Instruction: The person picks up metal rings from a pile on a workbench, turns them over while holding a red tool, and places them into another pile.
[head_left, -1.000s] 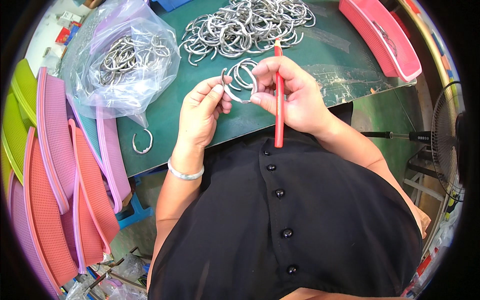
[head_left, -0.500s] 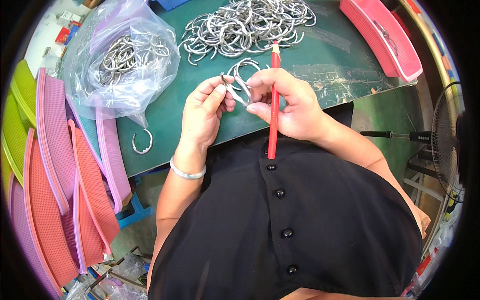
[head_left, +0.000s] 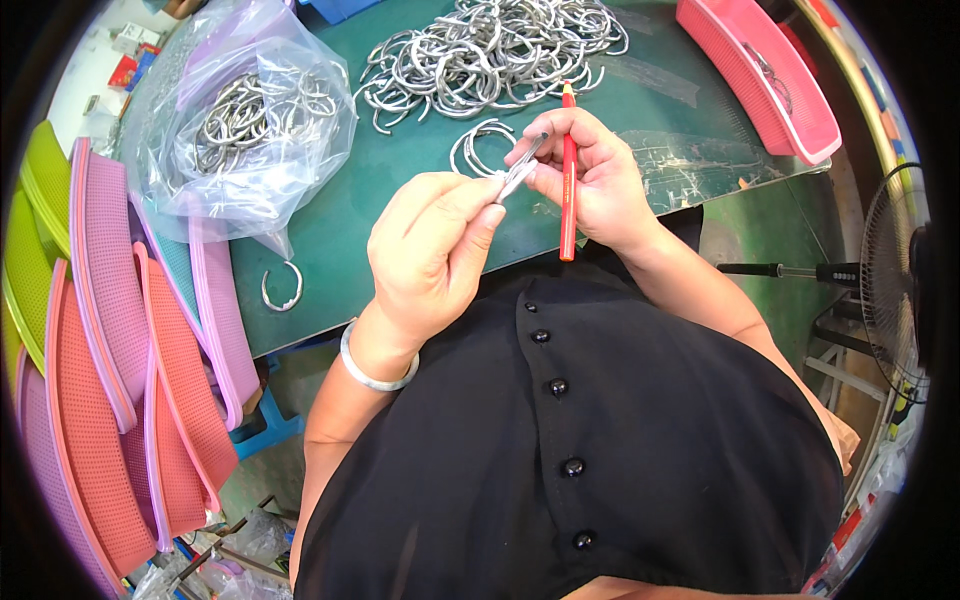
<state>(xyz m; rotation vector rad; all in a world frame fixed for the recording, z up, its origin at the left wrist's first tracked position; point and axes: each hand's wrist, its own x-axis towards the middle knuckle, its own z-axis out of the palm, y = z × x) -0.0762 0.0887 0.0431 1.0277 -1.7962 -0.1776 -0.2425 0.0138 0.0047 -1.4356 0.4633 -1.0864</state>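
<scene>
Between my two hands is a silver-grey open bangle, seen nearly edge-on. The fingertips of my left hand pinch its near end. My right hand grips the far part and also carries a red pencil, tip pointing away from me, between its fingers. Just beyond my hands, loose bangles lie on the green table. Farther back is a big heap of similar bangles. One more bangle lies by itself near the table's left edge.
At the back left sits a clear plastic bag with bangles inside. Stacked pink, purple and green baskets crowd the left side. A pink basket stands at the back right. To the right is a black fan.
My left hand has moved right and turned, its back now upward. The bangle has been turned edge-on and shifted right. The pencil has tilted and moved slightly away.
</scene>
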